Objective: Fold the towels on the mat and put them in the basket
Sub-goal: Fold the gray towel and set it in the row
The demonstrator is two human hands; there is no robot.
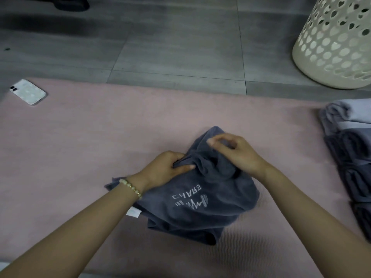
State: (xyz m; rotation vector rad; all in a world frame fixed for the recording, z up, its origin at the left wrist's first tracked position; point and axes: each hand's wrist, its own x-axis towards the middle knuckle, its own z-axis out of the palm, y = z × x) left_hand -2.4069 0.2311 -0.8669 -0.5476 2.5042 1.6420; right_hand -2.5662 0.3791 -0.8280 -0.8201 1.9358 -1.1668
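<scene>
A dark grey towel [200, 209] with pale embroidered lettering lies crumpled on the pink mat [80, 149], a white label showing at its left edge. My left hand [166, 167] grips a bunched fold at the towel's upper left. My right hand [234, 151] pinches the cloth near its top, fingers curled. The cream basket [337, 43] with heart-shaped holes stands on the floor at the far right, beyond the mat.
A pile of grey towels [349, 153] lies on the mat's right edge. A phone [28, 91] in a pale case rests at the mat's far left corner. Grey floor tiles [170, 41] stretch behind the mat.
</scene>
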